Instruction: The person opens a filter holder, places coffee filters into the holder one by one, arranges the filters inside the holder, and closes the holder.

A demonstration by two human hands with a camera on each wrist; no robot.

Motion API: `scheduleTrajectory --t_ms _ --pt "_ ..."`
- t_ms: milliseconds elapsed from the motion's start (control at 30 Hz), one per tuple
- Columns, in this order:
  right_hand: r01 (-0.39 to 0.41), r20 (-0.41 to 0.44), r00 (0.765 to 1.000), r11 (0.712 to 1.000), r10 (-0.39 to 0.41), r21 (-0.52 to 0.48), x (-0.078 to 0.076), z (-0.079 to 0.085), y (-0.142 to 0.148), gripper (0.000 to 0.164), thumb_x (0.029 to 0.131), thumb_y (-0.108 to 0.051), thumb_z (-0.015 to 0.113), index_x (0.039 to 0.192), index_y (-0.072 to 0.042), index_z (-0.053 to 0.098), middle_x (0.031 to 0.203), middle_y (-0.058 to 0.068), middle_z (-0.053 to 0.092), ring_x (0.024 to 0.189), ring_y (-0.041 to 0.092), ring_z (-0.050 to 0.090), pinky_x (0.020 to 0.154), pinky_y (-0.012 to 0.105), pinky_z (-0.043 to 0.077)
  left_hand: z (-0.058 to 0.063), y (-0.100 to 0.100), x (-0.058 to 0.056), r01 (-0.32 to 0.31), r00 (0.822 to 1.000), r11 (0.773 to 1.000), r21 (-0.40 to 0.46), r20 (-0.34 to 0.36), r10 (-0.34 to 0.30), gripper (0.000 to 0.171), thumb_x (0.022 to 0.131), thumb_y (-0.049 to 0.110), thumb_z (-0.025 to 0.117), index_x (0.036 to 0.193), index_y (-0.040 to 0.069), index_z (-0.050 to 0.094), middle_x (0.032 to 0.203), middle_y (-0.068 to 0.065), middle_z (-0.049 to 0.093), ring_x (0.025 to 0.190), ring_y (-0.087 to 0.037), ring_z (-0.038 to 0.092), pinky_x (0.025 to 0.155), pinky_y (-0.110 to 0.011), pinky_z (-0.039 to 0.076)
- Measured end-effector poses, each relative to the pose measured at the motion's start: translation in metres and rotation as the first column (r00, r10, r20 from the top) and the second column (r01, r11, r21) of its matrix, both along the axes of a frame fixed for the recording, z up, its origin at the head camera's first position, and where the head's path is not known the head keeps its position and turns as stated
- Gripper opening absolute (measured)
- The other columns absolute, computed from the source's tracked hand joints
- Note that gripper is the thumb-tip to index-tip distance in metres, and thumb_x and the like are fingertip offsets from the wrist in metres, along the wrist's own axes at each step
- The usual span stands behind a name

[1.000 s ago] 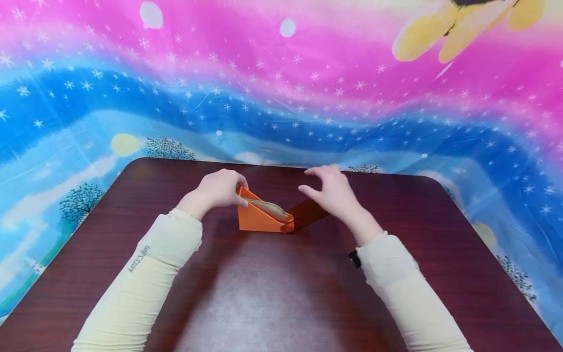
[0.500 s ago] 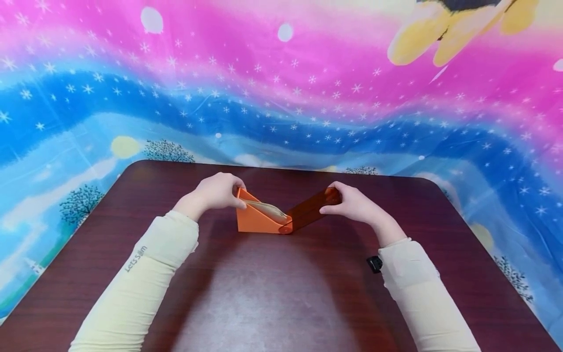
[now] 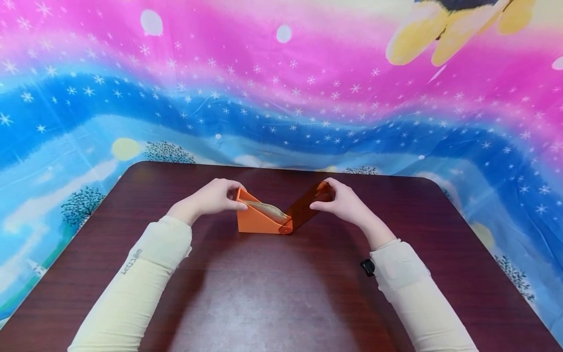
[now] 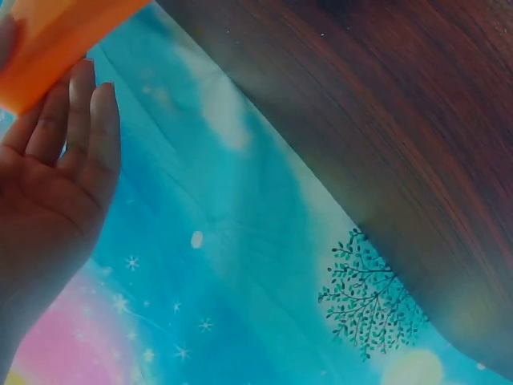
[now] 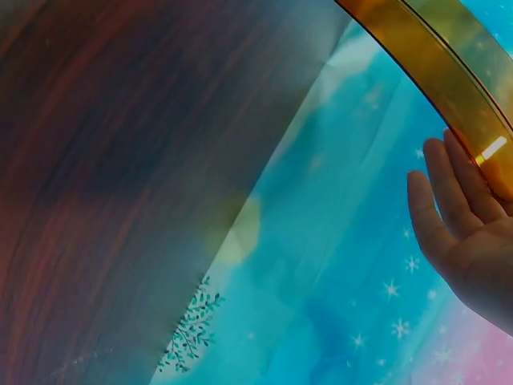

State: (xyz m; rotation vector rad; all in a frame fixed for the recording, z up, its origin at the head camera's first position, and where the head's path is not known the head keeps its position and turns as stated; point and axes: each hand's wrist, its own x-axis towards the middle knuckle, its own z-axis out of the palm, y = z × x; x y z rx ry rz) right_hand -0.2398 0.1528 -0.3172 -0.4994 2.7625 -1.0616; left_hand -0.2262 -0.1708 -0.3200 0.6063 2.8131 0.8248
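Observation:
An orange box (image 3: 259,222) with a sloping open top stands on the table in the head view. Inside it leans a stack of thin tan sheets (image 3: 268,209); their kind cannot be told. A see-through amber lid (image 3: 305,208), hinged at the box's low right end, slants up to the right. My left hand (image 3: 211,198) grips the tall left end of the box, thumb on the near side. With my right hand (image 3: 345,203) I hold the free end of the lid between thumb and fingers. In the right wrist view, fingers lie against the lid's curved edge (image 5: 449,88).
The dark wooden table (image 3: 264,303) has rounded far corners. Behind it hangs a pink and blue cloth (image 3: 264,98) printed with snowflakes and trees, close to the table's far edge. A small black object (image 3: 367,267) shows at the right sleeve's cuff.
My right hand has gone from hovering open above the lid to gripping its free end, and the lid has tipped up slightly toward the box. My left hand keeps its grip on the box.

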Motion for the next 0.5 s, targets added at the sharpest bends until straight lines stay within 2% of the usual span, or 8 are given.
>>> scheduleTrajectory --t_ms 267,500 --pt "0.033 -0.014 0.999 0.994 -0.034 -0.103 0.0 -0.007 -0.01 0.039 0.08 -0.031 0.073 0.107 -0.009 0.055 0.101 0.01 0.065 0.089 0.023 0.058 0.074 0.034 0.046 -0.007 -0.003 -0.002 0.014 0.999 0.999 0.045 0.028 -0.016 0.026 0.082 0.03 0.071 0.1 0.011 0.066 0.088 -0.001 0.067 0.076 -0.015 0.051 0.075 -0.03 0.041" --pt "0.046 -0.005 0.999 0.987 -0.048 -0.156 0.003 -0.012 -0.025 0.04 0.08 -0.032 0.073 0.111 -0.011 0.057 0.101 0.009 0.065 0.087 0.024 0.058 0.069 0.031 0.047 -0.009 -0.003 -0.001 0.016 0.999 0.999 0.051 0.029 -0.018 0.026 0.083 0.029 0.07 0.1 0.01 0.065 0.087 -0.001 0.066 0.077 -0.015 0.051 0.074 -0.03 0.04"
